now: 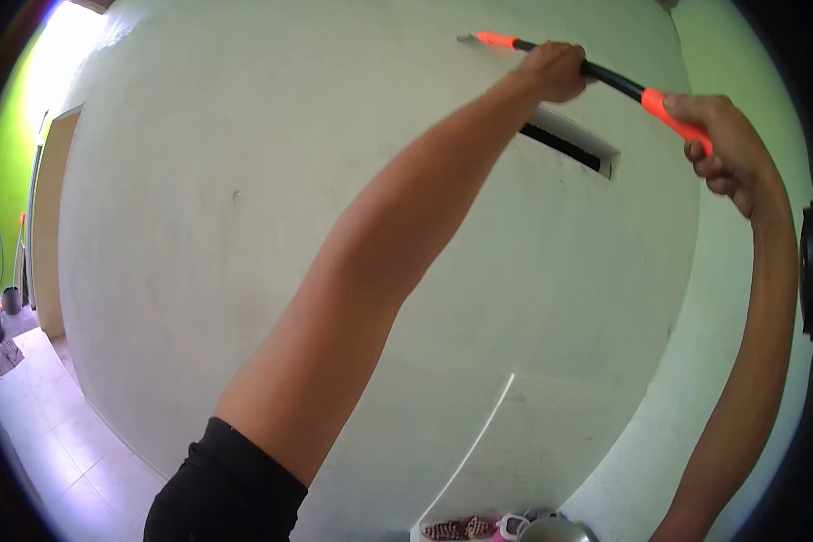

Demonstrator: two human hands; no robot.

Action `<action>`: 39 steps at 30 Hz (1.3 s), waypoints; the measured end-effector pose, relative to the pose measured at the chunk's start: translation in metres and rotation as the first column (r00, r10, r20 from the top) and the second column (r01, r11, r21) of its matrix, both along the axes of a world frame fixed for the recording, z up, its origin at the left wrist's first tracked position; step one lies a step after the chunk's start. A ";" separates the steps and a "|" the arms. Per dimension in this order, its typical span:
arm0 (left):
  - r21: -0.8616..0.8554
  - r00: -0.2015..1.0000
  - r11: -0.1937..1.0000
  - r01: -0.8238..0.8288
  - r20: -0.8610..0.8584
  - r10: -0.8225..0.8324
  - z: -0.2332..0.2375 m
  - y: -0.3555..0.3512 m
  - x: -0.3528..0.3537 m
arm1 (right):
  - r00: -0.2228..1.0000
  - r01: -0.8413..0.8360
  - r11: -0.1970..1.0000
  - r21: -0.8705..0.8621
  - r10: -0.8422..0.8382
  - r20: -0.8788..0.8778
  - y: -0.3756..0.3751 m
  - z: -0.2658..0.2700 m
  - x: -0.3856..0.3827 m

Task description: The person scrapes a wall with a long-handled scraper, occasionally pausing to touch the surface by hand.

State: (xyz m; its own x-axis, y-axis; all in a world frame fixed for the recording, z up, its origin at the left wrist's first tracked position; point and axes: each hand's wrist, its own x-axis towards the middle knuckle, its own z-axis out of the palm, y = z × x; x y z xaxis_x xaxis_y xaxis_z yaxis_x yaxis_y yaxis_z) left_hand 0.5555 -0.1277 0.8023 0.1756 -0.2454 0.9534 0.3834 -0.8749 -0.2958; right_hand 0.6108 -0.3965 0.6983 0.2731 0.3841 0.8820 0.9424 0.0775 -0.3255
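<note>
Orange-and-black pole (610, 79): I see it raised in front of the pale wall (289, 181), above the slot opening (562, 148), its tip pointing left.
Left hand (556, 72): fingers closed round the black shaft (625, 87).
Right hand (730, 135): fingers wrapped about the orange grip (667, 113), thumb on top.

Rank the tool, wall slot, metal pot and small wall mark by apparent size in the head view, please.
1. Tool, longest.
2. Wall slot, metal pot: unsure, since the frame crops the pot.
3. Small wall mark.
</note>
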 end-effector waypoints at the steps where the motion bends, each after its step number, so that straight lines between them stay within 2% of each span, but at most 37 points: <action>1: -0.038 0.999 0.999 -0.028 -0.044 0.027 0.004 -0.005 0.003 | 1.000 0.005 1.000 0.012 -0.005 -0.012 -0.003 0.002 0.004; 2: -0.079 0.998 0.997 -0.025 -0.065 0.020 0.002 -0.013 0.002 | 0.999 -0.014 1.000 -0.013 0.014 0.034 -0.005 0.004 0.015; 5: 0.080 0.984 0.981 -0.177 -0.023 0.179 0.000 0.005 0.025 | 0.999 -0.022 1.000 0.011 0.022 0.025 0.008 -0.021 0.030; 6: 0.082 0.981 0.979 -0.185 -0.038 0.188 -0.014 0.005 0.025 | 0.999 -0.036 0.999 -0.012 0.036 -0.006 0.010 -0.034 0.031; 7: 0.068 0.993 0.991 -0.117 -0.023 0.119 -0.032 0.009 0.026 | 0.998 -0.053 0.998 -0.041 0.052 -0.042 0.014 -0.051 0.033; 9: 0.121 0.994 0.988 -0.098 -0.045 0.104 -0.070 0.014 0.016 | 0.993 -0.112 0.993 -0.030 0.111 -0.037 0.030 -0.092 0.038; 12: 0.147 0.974 0.981 -0.127 -0.170 0.151 -0.116 0.033 -0.011 | 0.979 -0.173 0.985 0.005 0.172 0.108 0.068 -0.164 0.052; 15: 0.171 0.804 0.866 -0.469 -0.323 0.499 -0.148 0.050 -0.039 | 0.939 -0.343 0.938 0.059 0.344 -0.011 0.081 -0.242 0.021; 16: 0.162 0.811 0.888 -0.430 -0.364 0.459 -0.161 0.058 -0.048 | 0.909 -0.404 0.911 0.080 0.410 -0.081 0.083 -0.269 0.010; 18: 0.132 0.821 0.931 -0.340 -0.441 0.362 -0.190 0.076 -0.062 | 0.795 -0.530 0.846 0.061 0.521 -0.311 0.074 -0.311 -0.007; 20: 0.103 0.845 0.970 -0.222 -0.476 0.244 -0.213 0.089 -0.067 | 0.513 -0.707 0.683 0.182 0.673 -0.533 0.072 -0.340 -0.026; 21: 0.082 0.851 0.984 -0.159 -0.493 0.179 -0.223 0.095 -0.071 | 0.351 -0.748 0.589 0.304 0.741 -0.573 0.076 -0.355 -0.039; 22: 0.141 0.844 0.976 -0.169 -0.490 0.217 -0.228 0.100 -0.074 | 0.179 -0.759 0.492 0.426 0.787 -0.590 0.081 -0.366 -0.046; 25: 0.191 0.823 0.966 -0.174 -0.510 0.249 -0.240 0.109 -0.083 | 0.002 -0.790 0.352 0.501 0.820 -0.573 0.100 -0.390 -0.050; 29: 0.177 0.813 0.959 -0.220 -0.510 0.281 -0.246 0.114 -0.080 | -0.046 -0.723 0.439 0.533 0.739 -0.672 0.115 -0.388 -0.051; 32: 0.179 0.821 0.965 -0.190 -0.510 0.256 -0.246 0.120 -0.085 | 0.071 -0.709 0.537 0.456 0.699 -0.712 0.117 -0.389 -0.063; 35: 0.230 0.839 0.966 -0.115 -0.499 0.218 -0.231 0.127 -0.090 | 0.176 -0.720 0.559 0.412 0.720 -0.671 0.113 -0.372 -0.077; 39: 0.128 0.849 0.980 -0.153 -0.490 0.197 -0.200 0.123 -0.100 | 0.188 -0.715 0.563 0.414 0.726 -0.662 0.124 -0.345 -0.082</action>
State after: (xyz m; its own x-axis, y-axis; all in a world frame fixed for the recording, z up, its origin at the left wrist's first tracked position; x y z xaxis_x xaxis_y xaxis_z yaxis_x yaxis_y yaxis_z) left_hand 0.4556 -0.0048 0.6019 0.6685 -0.2381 0.7045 0.3102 -0.7717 -0.5552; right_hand 0.5287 -0.2729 0.3532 0.3706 0.7632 0.5294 -0.0974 0.5988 -0.7950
